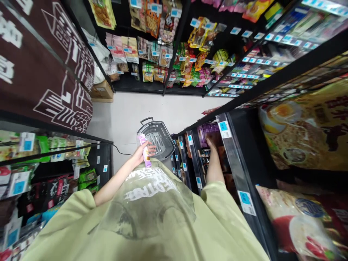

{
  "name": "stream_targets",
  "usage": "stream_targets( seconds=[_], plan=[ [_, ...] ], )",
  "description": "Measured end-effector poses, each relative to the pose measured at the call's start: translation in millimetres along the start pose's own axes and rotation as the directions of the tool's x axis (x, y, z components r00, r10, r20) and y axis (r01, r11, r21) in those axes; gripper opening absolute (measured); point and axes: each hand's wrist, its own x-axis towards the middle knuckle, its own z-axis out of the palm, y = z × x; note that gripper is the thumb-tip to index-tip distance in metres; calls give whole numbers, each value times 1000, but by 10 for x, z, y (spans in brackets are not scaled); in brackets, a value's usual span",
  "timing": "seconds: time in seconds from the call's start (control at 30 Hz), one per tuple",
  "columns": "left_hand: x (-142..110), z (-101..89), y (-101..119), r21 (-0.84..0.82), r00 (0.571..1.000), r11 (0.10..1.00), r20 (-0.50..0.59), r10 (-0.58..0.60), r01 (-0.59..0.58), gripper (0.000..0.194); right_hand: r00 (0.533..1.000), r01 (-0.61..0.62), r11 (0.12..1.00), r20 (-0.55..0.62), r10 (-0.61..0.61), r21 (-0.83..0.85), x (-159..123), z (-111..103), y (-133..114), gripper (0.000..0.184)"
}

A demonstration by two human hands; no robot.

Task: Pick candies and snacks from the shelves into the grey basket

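My left hand (143,152) is closed around a slim pink and purple packet (144,149), held upright in front of my green shirt. Just beyond it a grey shopping basket (157,139) with a black handle sits on the pale floor. My right hand (211,143) reaches into the dark shelf on my right, among purple packages (208,131) and small boxed goods. Its fingers are buried between the items, so their grip is hidden.
Black shelves (231,152) with blue price tags run along my right, holding large snack bags (299,217). More shelves with packets stand at left (54,163) and across the aisle end (168,54). A cardboard box (102,90) sits on the floor at the far left. A maroon banner (40,65) hangs at upper left.
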Motion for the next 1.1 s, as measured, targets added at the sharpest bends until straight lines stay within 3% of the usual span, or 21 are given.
stream_targets(
  seconds=[0.07, 0.13, 0.17, 0.2, 0.23, 0.27, 0.3, 0.33, 0.37, 0.4, 0.43, 0.47, 0.6, 0.7, 0.77, 0.83, 1.0, 1.03, 1.1],
  plan=[
    [-9, -4, -12, -37, 999, 999, 45, 28, -26, 35, 991, 38, 999, -130, -34, 24, -281, 149, -78, 58],
    [-21, 13, -18, -75, 992, 995, 98, 74, -67, 39, 941, 185, 970, -313, -129, 156, -696, 375, -199, 58],
    [-26, 27, -20, -89, 987, 992, 121, 105, -95, 40, 938, 257, 935, -296, -181, 245, -943, 497, -279, 59],
    [-31, 43, -23, -97, 980, 987, 140, 140, -128, 42, 953, 294, 889, -184, -242, 352, -1205, 612, -377, 60],
    [-35, 60, -27, -96, 973, 982, 151, 177, -164, 44, 938, 295, 832, 23, -345, 470, -1471, 716, -492, 61],
    [-38, 75, -33, -86, 965, 976, 157, 212, -200, 46, 854, 254, 784, 249, -456, 566, -1728, 804, -622, 60],
    [-39, 87, -39, -69, 957, 971, 163, 238, -230, 48, 731, 201, 745, 409, -547, 636, -1964, 875, -762, 59],
    [-39, 96, -44, -45, 953, 967, 168, 254, -250, 50, 621, 156, 710, 490, -611, 687, -2166, 928, -905, 57],
    [-37, 101, -48, -14, 950, 965, 173, 261, -262, 52, 547, 114, 681, 526, -651, 724, -2328, 966, -1039, 53],
    [-33, 102, -49, 21, 948, 962, 178, 264, -271, 53, 509, 62, 656, 542, -669, 752, -2445, 990, -1156, 49],
    [-27, 100, -50, 60, 946, 957, 178, 269, -283, 54, 506, 26, 635, 538, -674, 772, -2519, 1002, -1247, 45],
    [-20, 97, -51, 102, 945, 949, 170, 280, -299, 53, 537, -7, 617, 523, -662, 787, -2553, 1003, -1308, 42],
    [2, 81, -81, 259, 923, 887, 144, 356, -383, 50, 758, -81, 584, 430, -490, 808, -2458, 950, -1292, 41],
    [0, 60, -118, 314, 923, 870, 184, 338, -381, 45, 804, -87, 604, 414, -427, 792, -2381, 913, -1197, 45],
    [1, 40, -127, 347, 923, 855, 146, 356, -385, 42, 792, -103, 606, 434, -430, 789, -2399, 919, -1182, 46],
    [9, 13, -117, 374, 904, 827, 86, 419, -420, 37, 754, -193, 570, 493, -435, 799, -2463, 945, -1208, 46],
    [16, -20, -59, 372, 872, 802, 51, 486, -469, 29, 530, -601, 387, 712, -460, 699, -2563, 969, -1283, 57],
    [10, -13, -50, 369, 875, 804, 59, 480, -466, 29, 512, -627, 371, 721, -467, 685, -2553, 960, -1280, 54],
    [-4, 14, -36, 351, 888, 821, 77, 453, -450, 32, 530, -631, 349, 713, -459, 693, -2519, 942, -1261, 43]
  ],
)
